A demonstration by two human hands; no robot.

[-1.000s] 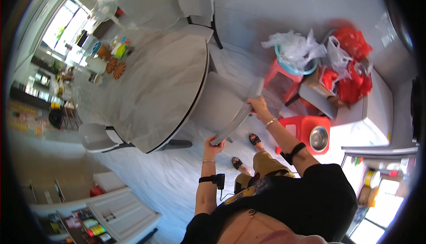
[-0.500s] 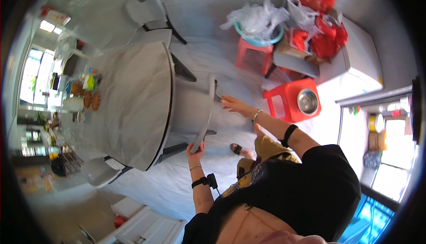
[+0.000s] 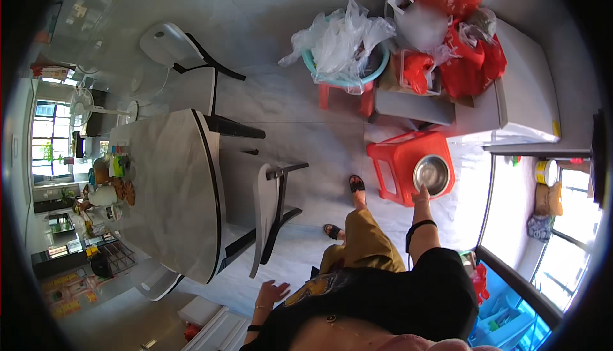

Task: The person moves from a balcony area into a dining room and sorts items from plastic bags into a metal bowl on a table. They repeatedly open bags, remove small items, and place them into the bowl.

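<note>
A round steel bowl (image 3: 432, 173) rests on a red plastic stool (image 3: 399, 166) to my right. At the bowl's near rim is my right hand (image 3: 421, 196), one fingertip appearing to lap over the edge. Its other fingers are hidden, so whether it grips the rim is unclear. My left hand (image 3: 272, 293) is low in front of me, fingers apart and holding nothing. Beyond it stands a grey chair with dark legs (image 3: 260, 217), its seat partly under the marble-patterned table (image 3: 169, 191). The hand is apart from the chair.
A second chair (image 3: 171, 43) stands beyond the table. Far right, a blue basin (image 3: 381, 64) with clear plastic bags sits on a pink stool (image 3: 324, 94). Beside it, red bags (image 3: 472, 57) are piled near a white cabinet (image 3: 527, 89). A glazed door frame (image 3: 490, 207) is at right.
My left hand has let go of the chair back and drawn toward me. The right hand has left the chair for the steel bowl. My body and view have shifted right.
</note>
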